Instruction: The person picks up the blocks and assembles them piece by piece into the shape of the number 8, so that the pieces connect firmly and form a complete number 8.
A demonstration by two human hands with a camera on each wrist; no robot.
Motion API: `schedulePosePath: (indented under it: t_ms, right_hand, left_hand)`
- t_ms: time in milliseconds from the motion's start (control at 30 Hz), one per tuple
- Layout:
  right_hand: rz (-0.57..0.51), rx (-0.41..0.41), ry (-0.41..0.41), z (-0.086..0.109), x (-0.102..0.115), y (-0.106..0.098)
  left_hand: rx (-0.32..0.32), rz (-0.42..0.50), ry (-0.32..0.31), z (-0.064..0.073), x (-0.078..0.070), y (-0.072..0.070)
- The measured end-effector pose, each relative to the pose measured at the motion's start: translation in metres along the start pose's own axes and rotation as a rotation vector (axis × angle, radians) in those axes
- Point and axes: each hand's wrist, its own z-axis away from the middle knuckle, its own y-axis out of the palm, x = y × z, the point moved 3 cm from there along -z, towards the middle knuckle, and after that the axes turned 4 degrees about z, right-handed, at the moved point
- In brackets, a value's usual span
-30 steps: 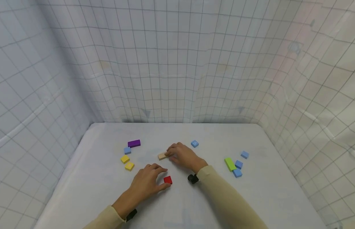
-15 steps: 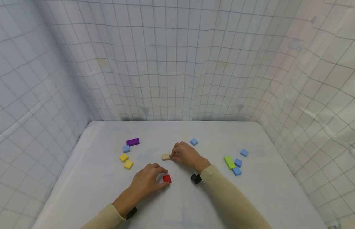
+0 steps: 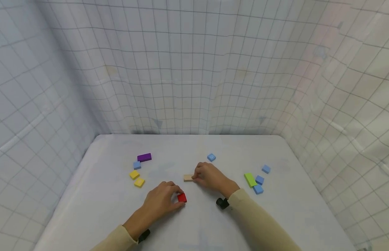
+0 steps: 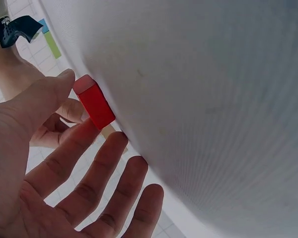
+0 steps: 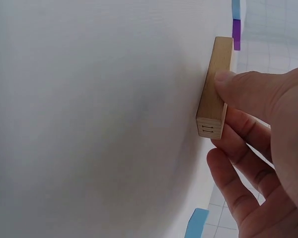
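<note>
My left hand (image 3: 163, 199) has its thumb and index finger at opposite ends of a small red block (image 3: 182, 197) on the table. In the left wrist view the red block (image 4: 94, 101) fits between thumb tip and index fingertip, the other fingers spread below. Farther out, my right hand (image 3: 212, 177) pinches a plain wooden block (image 3: 188, 178) between thumb and fingers. Seen from the right wrist, this wooden block (image 5: 214, 91) is long and narrow with small dark marks on its end; the thumb presses one long side. The head view hides its right end behind the fingers.
Left on the table (image 3: 97, 195) lie a purple block (image 3: 144, 157), a blue block (image 3: 137, 165) and two yellow blocks (image 3: 139, 182). Beyond my right hand is another blue block (image 3: 211, 157). A lime green block (image 3: 250, 180) lies among several blue blocks at right.
My right hand has drawn the wooden block right and nearer to me, turning it more level across the view. My left thumb and index finger have closed in on the red block.
</note>
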Motion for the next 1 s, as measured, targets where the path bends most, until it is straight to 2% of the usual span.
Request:
schedulePosePath:
  t_ms: [400,567,800,1000]
  right_hand:
    - [-0.021,-0.028,-0.012,0.022,-0.001,-0.007]
    - [-0.027,-0.031,-0.032,0.03,-0.002,-0.005]
    - [-0.028,-0.02,-0.009,0.035,0.001,-0.004]
    - [-0.01,-0.035,-0.018,0.039,0.001,-0.004]
  left_hand:
    - [0.016,0.007,-0.004,-0.005,0.001,0.0]
    - [0.004,-0.001,0.001,-0.005,0.002,0.001]
    - [-0.012,0.004,-0.009,-0.008,0.002,-0.001]
    - [-0.012,0.007,-0.007,-0.016,0.005,0.002]
